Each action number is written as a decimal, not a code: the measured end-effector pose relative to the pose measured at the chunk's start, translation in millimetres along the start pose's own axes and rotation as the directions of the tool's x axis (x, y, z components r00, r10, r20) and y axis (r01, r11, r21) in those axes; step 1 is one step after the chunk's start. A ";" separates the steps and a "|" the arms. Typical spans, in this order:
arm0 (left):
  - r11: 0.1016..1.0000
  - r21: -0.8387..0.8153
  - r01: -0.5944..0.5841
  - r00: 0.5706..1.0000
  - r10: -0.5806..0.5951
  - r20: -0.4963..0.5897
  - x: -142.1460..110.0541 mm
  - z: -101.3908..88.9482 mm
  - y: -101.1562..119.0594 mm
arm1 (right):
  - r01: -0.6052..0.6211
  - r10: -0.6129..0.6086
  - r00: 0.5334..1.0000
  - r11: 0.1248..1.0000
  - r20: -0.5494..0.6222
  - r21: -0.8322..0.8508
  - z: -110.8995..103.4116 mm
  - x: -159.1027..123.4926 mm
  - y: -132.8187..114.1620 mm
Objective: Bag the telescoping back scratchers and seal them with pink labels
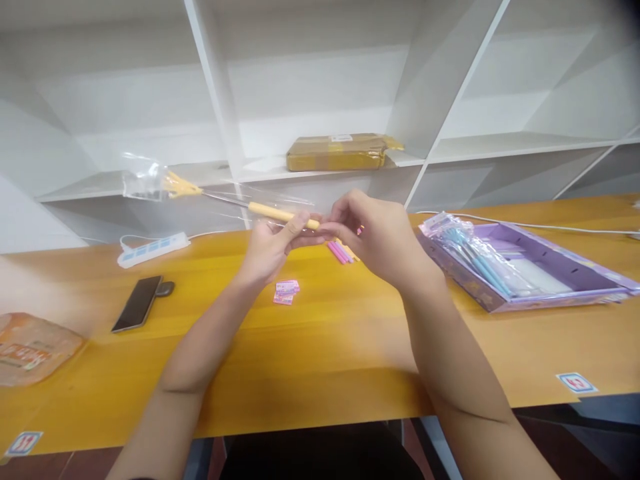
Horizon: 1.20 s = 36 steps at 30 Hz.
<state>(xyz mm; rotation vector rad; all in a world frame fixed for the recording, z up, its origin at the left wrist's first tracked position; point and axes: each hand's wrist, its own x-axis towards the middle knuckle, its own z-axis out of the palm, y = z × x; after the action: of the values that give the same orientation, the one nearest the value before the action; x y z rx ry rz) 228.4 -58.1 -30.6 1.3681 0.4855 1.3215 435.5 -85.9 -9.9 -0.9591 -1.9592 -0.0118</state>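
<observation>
A back scratcher with a yellow handle (273, 213), a thin metal rod and a yellow claw-like head (183, 186) lies in a clear plastic sleeve (145, 177) above the table. My left hand (273, 248) is closed around the lower handle, thumb on top. At the handle's end, my right hand (373, 233) pinches with thumb and fingers; whether it grips the sleeve or the handle is hard to see. Behind the hands lie pink sticks (340, 252), partly hidden, with something yellow beside them. Small pink printed cards (285, 292) rest on the table below my left hand.
To the right, a purple open box (550, 253) holds light blue wrapped tools (475, 257). On the left are a power strip (154, 250), a phone (139, 303) and an orange plastic package (37, 350). A taped cardboard box (337, 153) sits on the white shelf behind.
</observation>
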 end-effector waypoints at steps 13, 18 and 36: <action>0.995 0.102 0.022 0.991 -0.035 0.129 -1.1 -12.3 10.4 | -0.038 0.038 0.999 0.997 0.000 0.065 4.9 -4.5 -6.3; 0.993 0.113 -0.037 0.989 0.020 0.148 -2.5 -13.8 10.4 | 0.011 -0.020 0.993 0.997 0.115 0.080 -5.5 -4.8 -10.1; 0.989 0.120 0.088 0.954 -0.118 0.275 5.4 -24.0 7.9 | 0.507 -0.507 0.862 0.862 -0.004 -0.022 -19.9 1.4 -2.5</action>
<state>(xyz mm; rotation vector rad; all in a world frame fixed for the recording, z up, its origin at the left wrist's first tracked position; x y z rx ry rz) 205.9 -45.9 -27.4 1.5697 0.4307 1.0066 448.1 -94.1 3.4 -0.4250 -2.1541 -0.3364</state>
